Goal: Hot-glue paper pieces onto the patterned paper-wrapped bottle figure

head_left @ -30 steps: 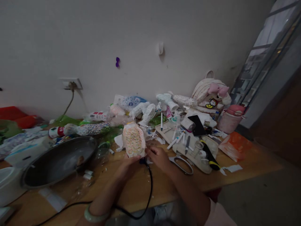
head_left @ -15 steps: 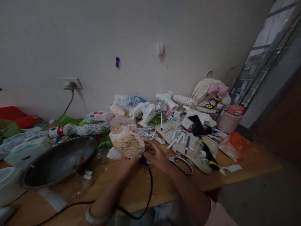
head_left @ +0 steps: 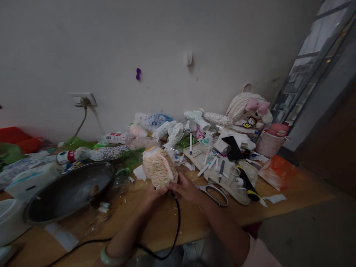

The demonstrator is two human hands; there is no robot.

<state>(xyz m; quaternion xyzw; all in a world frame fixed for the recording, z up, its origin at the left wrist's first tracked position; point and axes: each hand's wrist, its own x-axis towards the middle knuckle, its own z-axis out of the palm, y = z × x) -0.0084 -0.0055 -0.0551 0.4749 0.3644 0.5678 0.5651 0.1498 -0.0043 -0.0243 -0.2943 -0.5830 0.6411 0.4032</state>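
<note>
A paper-wrapped bottle shape [head_left: 159,167], covered in orange and yellow scale-like pieces, stands almost upright over the wooden table [head_left: 194,222]. My left hand [head_left: 152,193] is closed round its lower end from the left. My right hand [head_left: 185,187] presses against its base from the right, fingers curled on a small dark tool that is mostly hidden. A black cable [head_left: 178,218] runs from that tool down toward me. A pale green bangle [head_left: 111,256] is on my left wrist.
A black pan [head_left: 69,189] lies to the left, and scissors [head_left: 215,193] lie just right of my hands. Further right are pens, a board, a phone [head_left: 233,147], a pink cup [head_left: 272,141] and an orange bag [head_left: 278,170]. Wrapped bottles [head_left: 108,152] crowd the wall.
The scale-covered shape tilted over to the left half a second ago and now stands upright again, a little nearer to me. My right hand has closed in under its base.
</note>
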